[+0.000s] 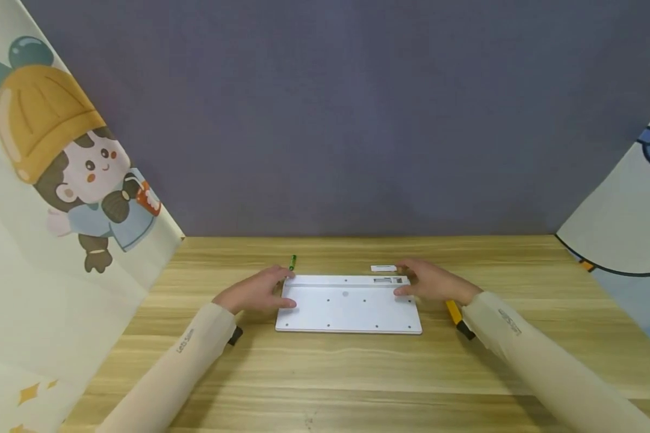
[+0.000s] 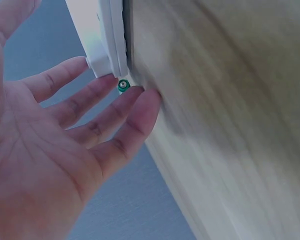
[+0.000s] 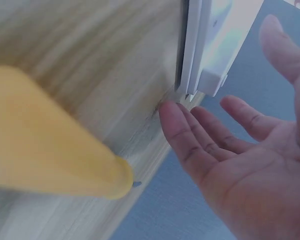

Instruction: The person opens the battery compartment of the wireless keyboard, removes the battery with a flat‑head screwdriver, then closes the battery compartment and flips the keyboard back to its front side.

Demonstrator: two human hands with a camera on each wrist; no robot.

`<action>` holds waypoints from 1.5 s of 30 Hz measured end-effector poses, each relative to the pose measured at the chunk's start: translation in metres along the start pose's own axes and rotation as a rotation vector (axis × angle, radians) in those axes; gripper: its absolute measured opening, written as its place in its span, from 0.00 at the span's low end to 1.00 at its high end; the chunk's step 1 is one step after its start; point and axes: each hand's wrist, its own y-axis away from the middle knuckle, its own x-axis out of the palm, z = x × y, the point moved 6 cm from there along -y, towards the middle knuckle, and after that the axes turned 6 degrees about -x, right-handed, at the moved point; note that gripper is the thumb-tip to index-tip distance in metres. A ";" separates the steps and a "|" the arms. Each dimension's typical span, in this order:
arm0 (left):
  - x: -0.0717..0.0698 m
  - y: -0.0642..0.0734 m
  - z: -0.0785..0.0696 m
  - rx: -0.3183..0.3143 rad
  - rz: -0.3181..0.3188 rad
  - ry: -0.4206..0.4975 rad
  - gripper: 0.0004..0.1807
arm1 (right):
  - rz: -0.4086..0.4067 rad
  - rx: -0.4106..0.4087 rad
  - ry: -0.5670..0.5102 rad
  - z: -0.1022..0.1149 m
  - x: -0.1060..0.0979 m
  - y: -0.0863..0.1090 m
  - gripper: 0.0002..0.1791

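A white keyboard (image 1: 346,310) lies face down, screw holes up, its battery compartment (image 1: 389,280) uncovered near the far right corner. At its left end is my left hand (image 1: 257,291), fingers spread and relaxed; in the left wrist view the fingertips (image 2: 80,62) are right at the keyboard's corner. My right hand (image 1: 430,281) is at the opposite end, thumb above the back and the other fingers loosely extended by the far corner. A green battery (image 1: 292,262) lies just beyond the left fingertips. Close to the right fingers is a small white battery cover (image 1: 383,268).
A yellow-and-black tool (image 1: 455,313) lies on the wooden table (image 1: 346,379) under the right wrist. Partly hidden by the left sleeve is a black object (image 1: 235,335). A grey panel (image 1: 346,120) rises behind the table, with printed cloths at both sides.
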 end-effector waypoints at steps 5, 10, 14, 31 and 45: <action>0.004 0.003 0.001 0.005 0.002 -0.021 0.46 | 0.007 -0.009 -0.010 0.000 0.000 -0.008 0.39; 0.007 0.005 0.002 0.027 -0.006 -0.057 0.52 | -0.002 -0.019 0.003 -0.001 -0.003 -0.018 0.33; 0.011 0.006 0.001 0.027 0.008 -0.062 0.56 | -0.022 -0.031 -0.006 -0.006 -0.006 -0.026 0.28; 0.014 0.014 0.000 -0.036 0.035 -0.089 0.60 | -0.069 -0.101 0.106 -0.012 -0.009 -0.056 0.14; 0.016 0.011 0.002 -0.036 0.026 -0.101 0.61 | -0.143 -0.115 0.068 -0.023 -0.006 -0.066 0.05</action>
